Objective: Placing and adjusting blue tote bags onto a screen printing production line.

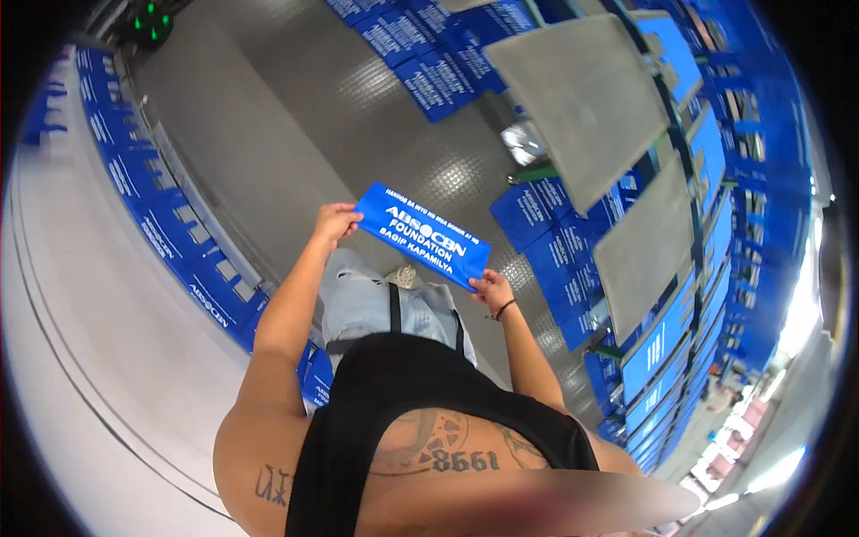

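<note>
In front of my body a blue plastic bag [420,234] with white print is stretched out flat, looking like a folded strip. My left hand [336,224] pinches its left end between thumb and fingers. The lower right corner is gripped by my right hand [492,292], which has a dark band at the wrist. The bag slants down from left to right, its printed side facing up. It hangs in the air above the grey floor and my light jeans.
To the right stands a drying rack with grey mesh panels [582,103] and many blue printed sheets [658,353]. More blue bags [436,80] lie spread beyond. A row of blue bags [161,233] lines the white surface [98,313] at left. Green lights [154,22] glow far left.
</note>
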A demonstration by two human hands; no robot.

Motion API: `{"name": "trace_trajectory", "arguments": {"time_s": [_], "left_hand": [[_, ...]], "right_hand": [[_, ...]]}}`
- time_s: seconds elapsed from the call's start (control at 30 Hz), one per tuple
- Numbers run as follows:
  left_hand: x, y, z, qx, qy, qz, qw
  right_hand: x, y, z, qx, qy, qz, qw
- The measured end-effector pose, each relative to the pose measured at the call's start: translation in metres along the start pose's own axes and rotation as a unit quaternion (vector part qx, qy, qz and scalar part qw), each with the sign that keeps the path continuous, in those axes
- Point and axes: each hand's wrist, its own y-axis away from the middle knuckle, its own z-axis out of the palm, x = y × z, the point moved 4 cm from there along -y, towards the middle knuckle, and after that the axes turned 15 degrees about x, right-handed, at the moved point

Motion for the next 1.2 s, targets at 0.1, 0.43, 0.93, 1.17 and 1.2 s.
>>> {"name": "trace_trajectory", "arguments": {"time_s": [0.1, 0.43, 0.93, 1.17, 1.2], "left_hand": [[0.003, -0.076, -0.004, 0.013, 0.019, 0.015, 1.0], [-0.035, -0.359, 0.12, 0.032, -0.011, 0.165, 0.986], [0.074, -0.588, 0.572, -0.038, -0.082, 0.343, 0.935], [0.122, -0.609, 0.702, 0.073, -0.05, 0.577, 0.812], [0.127, -0.622, 0.716, 0.136, -0.21, 0.596, 0.763]], "right_hand": [[-0.019, -0.056, 0.049, 0.04, 0.064, -0.012, 0.997], [0.004, -0.385, 0.103, 0.043, 0.142, -0.096, 0.984], [-0.117, -0.77, -0.065, 0.245, -0.083, -0.252, 0.932], [-0.172, -0.865, -0.136, 0.272, -0.187, -0.239, 0.913], [-0.179, -0.872, -0.139, 0.274, -0.173, -0.282, 0.903]]}}
